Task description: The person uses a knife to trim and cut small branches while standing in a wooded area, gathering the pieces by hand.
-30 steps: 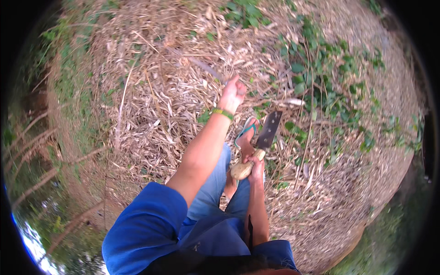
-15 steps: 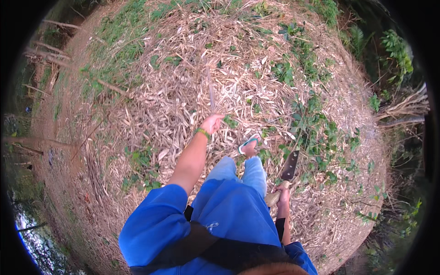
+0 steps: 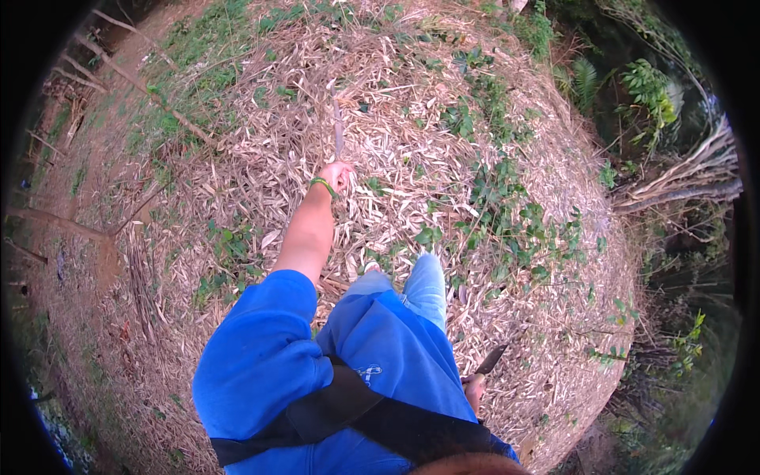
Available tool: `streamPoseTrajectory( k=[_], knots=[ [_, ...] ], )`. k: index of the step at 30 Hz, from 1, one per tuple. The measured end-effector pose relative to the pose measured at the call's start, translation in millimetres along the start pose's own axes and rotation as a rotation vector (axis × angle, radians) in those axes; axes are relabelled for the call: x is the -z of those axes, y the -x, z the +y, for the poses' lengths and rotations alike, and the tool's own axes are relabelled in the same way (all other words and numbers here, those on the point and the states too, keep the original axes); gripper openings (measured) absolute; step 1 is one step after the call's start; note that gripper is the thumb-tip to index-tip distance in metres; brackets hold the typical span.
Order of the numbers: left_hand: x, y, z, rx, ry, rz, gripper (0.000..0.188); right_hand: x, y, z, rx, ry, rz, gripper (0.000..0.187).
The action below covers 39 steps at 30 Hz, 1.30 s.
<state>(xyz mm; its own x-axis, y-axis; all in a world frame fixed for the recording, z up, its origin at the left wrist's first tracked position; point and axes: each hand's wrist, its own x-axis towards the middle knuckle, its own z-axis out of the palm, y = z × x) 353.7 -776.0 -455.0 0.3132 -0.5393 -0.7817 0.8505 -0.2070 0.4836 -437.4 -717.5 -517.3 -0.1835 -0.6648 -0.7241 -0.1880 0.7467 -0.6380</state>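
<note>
My left hand [image 3: 338, 176], with a green-and-yellow band at its wrist, reaches out ahead over the dry leaves. Its fingers are curled closed around what looks like a thin, greyish stick [image 3: 339, 131], which runs from the fist toward the far ground. Low at my right side, my right hand [image 3: 474, 389] is closed on the handle of a machete [image 3: 492, 360]. The machete's dark, broad blade points outward and away from my leg. My clothing partly covers the right hand and forearm.
Dry leaf litter [image 3: 372, 150] covers the sloping ground. Green creepers [image 3: 514, 214] spread to the right of my legs. Thin bare branches [image 3: 150, 91] slant in at the left. A bundle of pale stems [image 3: 685, 178] and leafy shrubs [image 3: 653, 91] stand at the right edge.
My view has shifted forward, so the ground slides down and left. My right hand and the machete have swung back beside my body. A foot in a flip-flop has gone out of sight.
</note>
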Motion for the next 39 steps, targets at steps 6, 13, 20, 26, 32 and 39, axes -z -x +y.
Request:
streamPoseTrajectory(
  k=[6,13,20,26,32,39],
  knots=[
    [37,41,-9,0.079,0.018,0.005,0.035,56,19,133,-0.118,0.263,0.094,0.018],
    [90,122,-50,0.035,-0.009,-0.020,0.029,191,114,270,-0.230,0.477,0.159,0.018],
    [225,221,-163,0.019,-0.041,-0.062,0.018,264,231,390,-0.346,0.661,0.211,0.019],
    [250,245,-95,-0.045,-0.041,-0.166,0.019,166,278,373,-0.164,0.681,0.135,0.020],
    [287,212,-114,0.003,0.082,-0.162,0.022,29,311,338,0.012,0.669,-0.004,0.021],
    [400,262,-107,0.052,0.100,-0.094,0.015,-118,284,251,0.258,1.023,-0.273,0.034]
  ],
)
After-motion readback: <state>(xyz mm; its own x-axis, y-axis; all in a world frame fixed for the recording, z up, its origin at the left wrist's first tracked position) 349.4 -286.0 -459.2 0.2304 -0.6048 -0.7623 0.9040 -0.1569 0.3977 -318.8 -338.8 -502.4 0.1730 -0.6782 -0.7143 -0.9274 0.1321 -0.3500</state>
